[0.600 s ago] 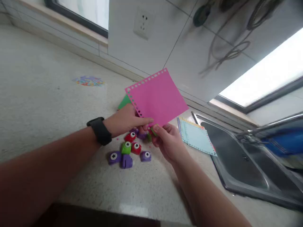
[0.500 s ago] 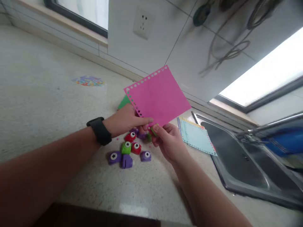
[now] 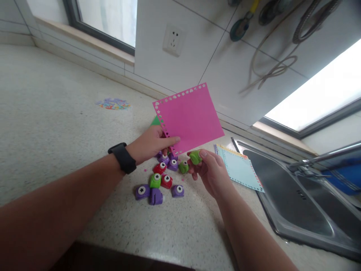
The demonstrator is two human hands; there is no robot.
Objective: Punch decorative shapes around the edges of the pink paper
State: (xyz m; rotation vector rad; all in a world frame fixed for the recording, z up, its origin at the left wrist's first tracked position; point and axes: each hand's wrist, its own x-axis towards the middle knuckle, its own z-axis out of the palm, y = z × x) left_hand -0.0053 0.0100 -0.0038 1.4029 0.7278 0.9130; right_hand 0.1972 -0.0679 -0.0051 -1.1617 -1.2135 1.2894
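My left hand [image 3: 150, 143], with a black watch on the wrist, pinches the lower left corner of a pink paper sheet [image 3: 190, 116] and holds it up above the counter. Small shapes are punched along the sheet's top and left edges. My right hand [image 3: 210, 171] grips a small green paper punch [image 3: 195, 157] just below the sheet's bottom edge, apart from the paper. Under both hands lies a cluster of small purple, red and green punches [image 3: 160, 180] on the speckled counter [image 3: 56, 124].
A stack of punched paper sheets, light blue on top [image 3: 239, 169], lies beside a steel sink [image 3: 299, 199] at the right. A green sheet [image 3: 155, 121] peeks out behind my left hand. A pile of coloured paper bits [image 3: 113, 104] sits far left. A wall socket [image 3: 172, 39] is above.
My right hand has drawn the green punch off the sheet's bottom edge, so the punch now shows clear of the paper. The view shifted slightly.
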